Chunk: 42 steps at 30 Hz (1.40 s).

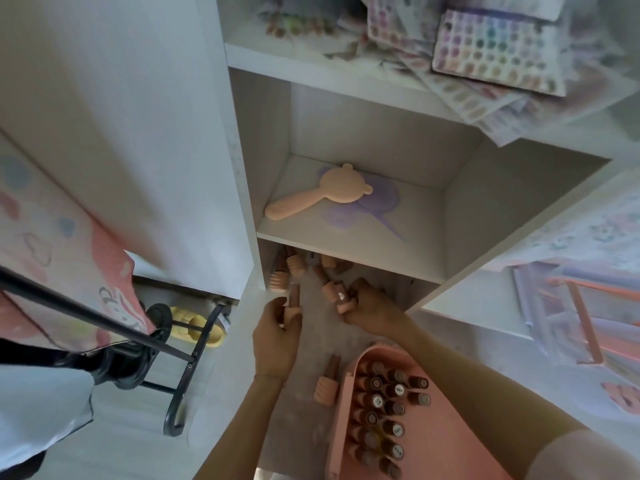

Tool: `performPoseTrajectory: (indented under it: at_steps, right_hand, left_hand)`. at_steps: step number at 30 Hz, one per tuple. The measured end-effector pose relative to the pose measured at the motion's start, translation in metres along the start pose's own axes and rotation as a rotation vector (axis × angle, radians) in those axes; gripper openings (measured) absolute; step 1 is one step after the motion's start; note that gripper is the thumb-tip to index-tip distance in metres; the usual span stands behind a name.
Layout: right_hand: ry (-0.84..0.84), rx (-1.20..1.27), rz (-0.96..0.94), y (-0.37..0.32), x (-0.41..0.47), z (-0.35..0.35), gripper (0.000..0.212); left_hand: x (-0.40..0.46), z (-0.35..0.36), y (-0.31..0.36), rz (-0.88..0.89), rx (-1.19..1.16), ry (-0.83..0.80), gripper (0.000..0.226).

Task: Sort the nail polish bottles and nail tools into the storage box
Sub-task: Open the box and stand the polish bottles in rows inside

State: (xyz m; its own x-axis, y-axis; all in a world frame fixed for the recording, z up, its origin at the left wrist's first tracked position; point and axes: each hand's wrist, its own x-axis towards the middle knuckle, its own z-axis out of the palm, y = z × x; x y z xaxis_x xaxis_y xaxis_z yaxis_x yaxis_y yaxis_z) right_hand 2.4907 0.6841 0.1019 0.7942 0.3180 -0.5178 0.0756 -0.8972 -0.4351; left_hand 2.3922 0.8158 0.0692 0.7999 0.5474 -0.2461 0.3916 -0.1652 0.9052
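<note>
A pink storage box (349, 382) stands on the floor of the lowest shelf compartment, at its front right, packed with upright nail polish bottles (384, 407) in rows, dark caps up. Just left of the box, one peach-capped bottle (327, 384) lies on its side. More peach-capped bottles (294, 268) lie scattered toward the compartment's back left corner.

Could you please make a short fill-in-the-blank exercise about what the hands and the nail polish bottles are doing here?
1. The pink storage box holds rows of bottles standing ____.
2. The right hand grips a bottle on the ____ shelf.
3. The bear-shaped mirror lies one shelf ____ the loose bottles.
4. The left hand holds a ____.

Missing words: upright; bottom; above; bottle
</note>
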Motion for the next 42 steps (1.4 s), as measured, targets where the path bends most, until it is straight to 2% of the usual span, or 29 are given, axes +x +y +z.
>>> performPoseTrajectory:
  at_steps: [3, 7, 13, 15, 19, 25, 29, 35, 42]
  right_hand:
    - [0.094, 0.015, -0.060, -0.004, -0.023, -0.007, 0.035]
    - [0.168, 0.129, -0.187, 0.000, -0.061, -0.024, 0.017]
    - [0.249, 0.565, -0.256, 0.036, -0.132, -0.024, 0.017]
    - [0.285, 0.645, -0.270, 0.056, -0.151, -0.019, 0.019]
    - [0.299, 0.612, -0.191, 0.095, -0.177, -0.001, 0.020]
    - [0.152, 0.526, 0.045, 0.139, -0.173, 0.043, 0.018]
    - [0.213, 0.408, 0.074, 0.145, -0.155, 0.065, 0.025]
    - [0.265, 0.246, 0.081, 0.141, -0.141, 0.081, 0.024]
    - [0.295, 0.410, 0.044, 0.141, -0.140, 0.090, 0.021]
  left_hand:
    - [-0.015, -0.006, 0.016, 0.028, -0.097, 0.004, 0.018]
    - [-0.036, -0.006, 0.040, 0.043, -0.249, -0.039, 0.027]
    - [-0.076, 0.005, 0.058, 0.139, -0.264, -0.122, 0.021]
    - [-0.086, 0.012, 0.060, 0.161, -0.226, -0.137, 0.020]
    - [-0.099, 0.025, 0.058, 0.176, -0.168, -0.117, 0.023]
    - [-0.107, 0.036, 0.047, 0.201, -0.063, -0.021, 0.027]
    - [-0.109, 0.041, 0.045, 0.241, -0.017, 0.006, 0.027]
    - [-0.111, 0.045, 0.043, 0.267, 0.042, 0.030, 0.031]
    - [-0.110, 0.046, 0.043, 0.258, 0.031, 0.044, 0.030]
